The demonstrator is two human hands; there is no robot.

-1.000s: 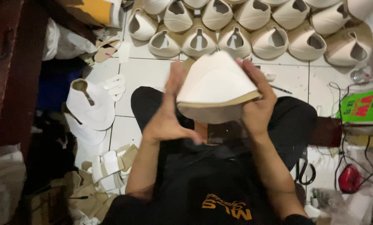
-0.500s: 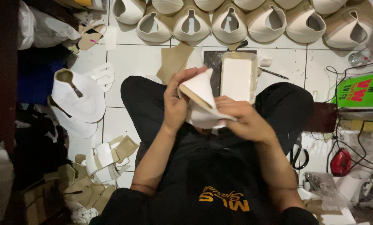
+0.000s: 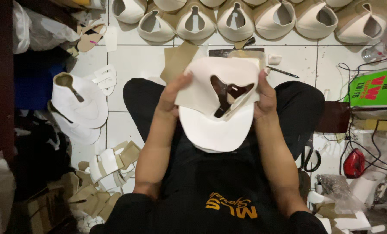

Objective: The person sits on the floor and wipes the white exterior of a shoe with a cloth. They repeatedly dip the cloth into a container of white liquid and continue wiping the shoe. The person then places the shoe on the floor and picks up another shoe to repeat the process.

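Observation:
I hold a white shoe upper with a keyhole-shaped cutout in front of my chest, over my crossed legs in black trousers. My left hand grips its left edge, thumb on top. My right hand grips the right edge. The piece is spread flat between both hands, its rounded toe end pointing toward me. Beneath it lies a tan cardboard sheet and a dark work slab on the tiled floor.
A row of finished white and tan uppers lines the far side. Stacked white uppers sit at left, cardboard offcuts at lower left. Black scissors, a green box, cables and a red tool are at right.
The upper was folded in my hands half a second ago; now it is opened out flat and turned, showing the cutout. My hands moved apart to its two edges.

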